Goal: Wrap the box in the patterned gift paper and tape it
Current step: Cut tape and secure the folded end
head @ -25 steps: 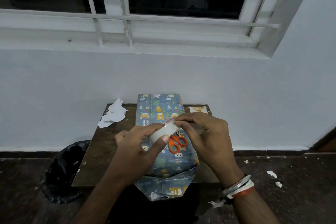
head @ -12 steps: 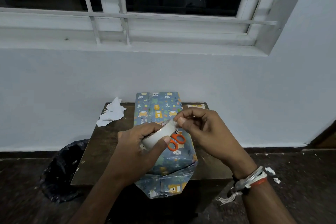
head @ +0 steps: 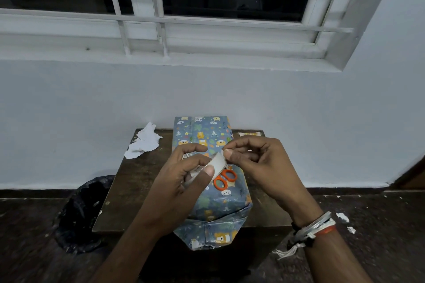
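- While the right hand (head: pixel 257 161) pinches the loose end of the tape between thumb and forefinger, its other fingers are curled toward the palm, as I see on my screen.
- The left hand (head: pixel 181 181) grips the tape roll (head: pixel 217 163): the thumb presses on the outer face and the forefinger bends over the top.
- On the inner core of the roll I notice some dark print, but it is too small for me to read.
- Both hands keep the roll in the air above the box (head: pixel 202 135), which lies on the small brown table (head: pixel 128 190) with its long side pointing away from me.
- The box is covered in the gift paper (head: pixel 213 234), blue-grey with little bears and leaves. The near end hangs over the table edge, with its flaps folded but not flat.
- Orange-handled scissors (head: pixel 225 180) lie on top of the box, just under the roll.
- Compared with one second ago, the right hand has gone from over the roll to its right side. The box and scissors stayed in place.
- Torn white paper scraps (head: pixel 143 142) lie at the far left corner of the table, a black bag (head: pixel 80 211) sits on the floor to its left, and bracelets (head: pixel 315 227) circle the right wrist.
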Action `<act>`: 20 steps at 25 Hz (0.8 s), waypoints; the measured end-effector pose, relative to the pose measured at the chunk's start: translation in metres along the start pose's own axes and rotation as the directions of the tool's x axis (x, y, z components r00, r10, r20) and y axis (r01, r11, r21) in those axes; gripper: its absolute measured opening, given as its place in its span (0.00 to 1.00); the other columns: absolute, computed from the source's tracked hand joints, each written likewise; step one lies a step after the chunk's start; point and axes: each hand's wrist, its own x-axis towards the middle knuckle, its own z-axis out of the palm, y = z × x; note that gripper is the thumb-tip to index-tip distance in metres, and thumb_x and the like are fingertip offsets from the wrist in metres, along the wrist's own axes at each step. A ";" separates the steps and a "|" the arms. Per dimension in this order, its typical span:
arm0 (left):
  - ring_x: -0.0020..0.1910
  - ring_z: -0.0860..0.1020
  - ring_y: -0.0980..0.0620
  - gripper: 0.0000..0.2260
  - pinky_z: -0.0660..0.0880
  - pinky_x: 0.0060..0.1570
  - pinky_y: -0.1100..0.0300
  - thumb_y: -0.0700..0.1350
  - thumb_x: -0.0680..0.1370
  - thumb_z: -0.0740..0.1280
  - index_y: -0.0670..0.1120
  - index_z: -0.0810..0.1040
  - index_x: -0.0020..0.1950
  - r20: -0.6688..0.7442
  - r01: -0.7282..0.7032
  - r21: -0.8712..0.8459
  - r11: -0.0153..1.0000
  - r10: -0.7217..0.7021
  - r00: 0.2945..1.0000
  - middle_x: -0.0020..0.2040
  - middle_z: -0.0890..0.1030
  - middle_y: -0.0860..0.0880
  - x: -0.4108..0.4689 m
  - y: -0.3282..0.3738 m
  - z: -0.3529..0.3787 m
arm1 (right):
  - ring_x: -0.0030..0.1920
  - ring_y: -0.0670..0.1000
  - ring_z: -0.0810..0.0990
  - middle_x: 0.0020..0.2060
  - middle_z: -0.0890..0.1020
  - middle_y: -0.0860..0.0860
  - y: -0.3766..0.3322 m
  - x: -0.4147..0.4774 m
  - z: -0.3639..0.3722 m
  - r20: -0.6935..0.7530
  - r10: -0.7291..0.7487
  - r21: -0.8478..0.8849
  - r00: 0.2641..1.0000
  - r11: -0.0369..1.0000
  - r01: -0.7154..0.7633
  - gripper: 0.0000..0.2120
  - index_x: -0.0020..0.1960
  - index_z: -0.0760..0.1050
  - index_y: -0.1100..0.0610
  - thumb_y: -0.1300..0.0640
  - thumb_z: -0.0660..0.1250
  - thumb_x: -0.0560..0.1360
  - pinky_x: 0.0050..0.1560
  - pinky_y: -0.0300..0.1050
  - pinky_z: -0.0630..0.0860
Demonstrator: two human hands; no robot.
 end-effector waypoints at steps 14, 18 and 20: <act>0.40 0.75 0.52 0.23 0.75 0.48 0.49 0.65 0.70 0.70 0.52 0.74 0.56 -0.004 0.153 -0.124 0.980 -0.155 0.988 0.44 0.78 0.53 0.000 0.002 0.001 | 0.43 0.43 0.85 0.40 0.86 0.46 -0.011 -0.001 0.006 0.026 -0.061 -0.224 0.998 0.972 0.066 0.07 0.50 0.86 0.52 0.57 0.69 0.81 0.43 0.34 0.79; 0.49 0.80 0.51 0.24 0.76 0.56 0.47 0.61 0.69 0.73 0.59 0.73 0.64 0.074 0.209 -0.310 0.928 -0.196 0.978 0.47 0.78 0.54 0.001 0.000 0.001 | 0.42 0.44 0.84 0.38 0.85 0.43 -0.014 -0.001 0.008 0.037 -0.132 -0.302 0.991 0.943 0.137 0.05 0.50 0.86 0.52 0.56 0.70 0.80 0.44 0.36 0.78; 0.51 0.80 0.48 0.23 0.77 0.55 0.46 0.60 0.71 0.71 0.59 0.76 0.65 0.105 0.196 -0.288 0.937 -0.173 0.979 0.49 0.78 0.53 0.001 0.002 0.001 | 0.43 0.45 0.85 0.40 0.86 0.43 -0.014 0.001 0.006 0.075 -0.116 -0.301 0.990 0.944 0.134 0.04 0.49 0.85 0.52 0.56 0.71 0.80 0.45 0.39 0.80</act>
